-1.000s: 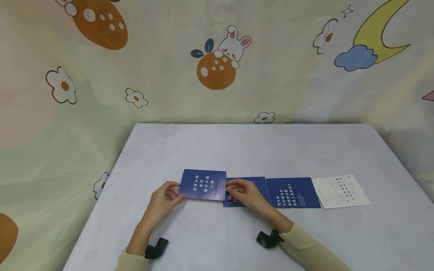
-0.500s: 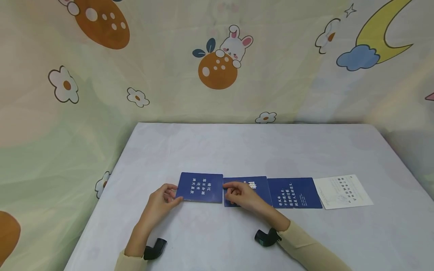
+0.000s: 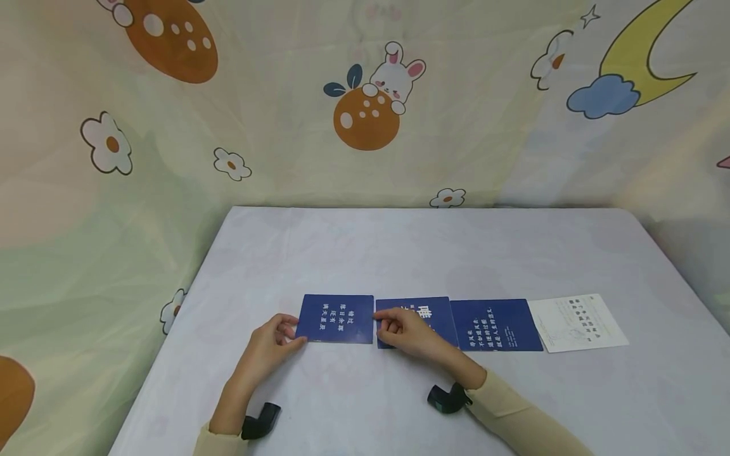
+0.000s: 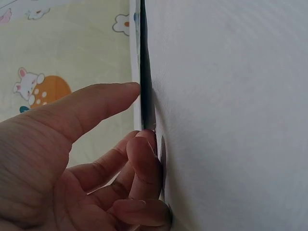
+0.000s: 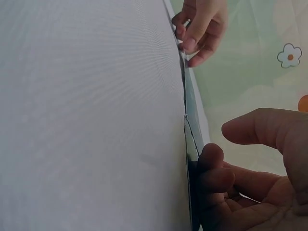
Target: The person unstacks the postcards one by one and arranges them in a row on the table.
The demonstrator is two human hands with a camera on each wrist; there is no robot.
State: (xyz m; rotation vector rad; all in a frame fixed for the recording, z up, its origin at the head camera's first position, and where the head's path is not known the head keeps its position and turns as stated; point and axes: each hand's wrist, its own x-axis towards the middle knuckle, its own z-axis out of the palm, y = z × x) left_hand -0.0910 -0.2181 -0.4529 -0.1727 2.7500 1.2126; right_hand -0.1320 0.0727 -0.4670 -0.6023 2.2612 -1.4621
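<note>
A blue card (image 3: 335, 318) with white writing lies at the left end of a row of cards. My left hand (image 3: 265, 348) holds it at its left edge; in the left wrist view, the thumb (image 4: 115, 98) rests on the card's edge with the other fingers bent beside it. Over a second blue card (image 3: 439, 325), partly hidden, is my right hand (image 3: 416, 332). Its index fingertip reaches the first card's right edge. From the right wrist view, the right thumb (image 5: 250, 127) stands apart from the cards.
To the right, the row continues with a third blue card (image 3: 496, 325) and a white card (image 3: 577, 323). A white cloth covers the table (image 3: 399, 253). A patterned curtain (image 3: 274, 95) hangs behind it. Black wrist cameras (image 3: 261, 420) are strapped to both forearms.
The left blue card has come down and toward me, and off the second card's edge, leaving a narrow gap. My left hand moved with it; the right shifted slightly left.
</note>
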